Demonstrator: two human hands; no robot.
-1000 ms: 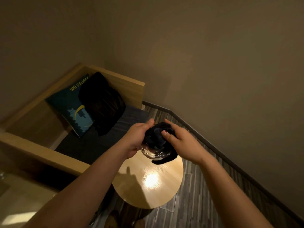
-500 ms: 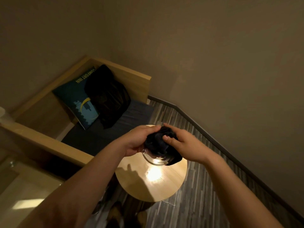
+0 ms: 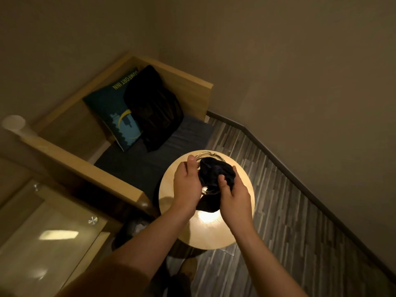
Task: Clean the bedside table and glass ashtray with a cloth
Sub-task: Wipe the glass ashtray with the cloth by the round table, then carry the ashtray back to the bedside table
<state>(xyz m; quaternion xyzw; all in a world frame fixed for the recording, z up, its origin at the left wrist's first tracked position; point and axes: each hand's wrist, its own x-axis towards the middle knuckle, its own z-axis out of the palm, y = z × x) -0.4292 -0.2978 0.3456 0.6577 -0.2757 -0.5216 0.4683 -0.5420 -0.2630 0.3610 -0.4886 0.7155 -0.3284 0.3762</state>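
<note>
A: Left hand (image 3: 185, 185) curled around the near-left rim of the glass ashtray (image 3: 204, 157), thumb over the top edge. Right hand (image 3: 234, 198) closed on a bunched dark cloth (image 3: 216, 174), pressing it down into the bowl.

B: Step in hand?

A: Wiping out the ashtray, by the look of it; held between both hands, just above or resting on the far part of the round wooden worktop (image 3: 242, 228). Cannot tell which.

B: Next move?

A: Probably turning the glass against the cloth, then setting it down gently and wiping the bare worktop toward the wrists, where the lamp glare sits. Firm left grip needed: smooth glass, apt to slip.

B: Further out?

A: Beyond the left hand, a cushioned bench (image 3: 188, 129) with a printed pillow (image 3: 113, 108); right of the right hand, striped floor (image 3: 300, 211).
</note>
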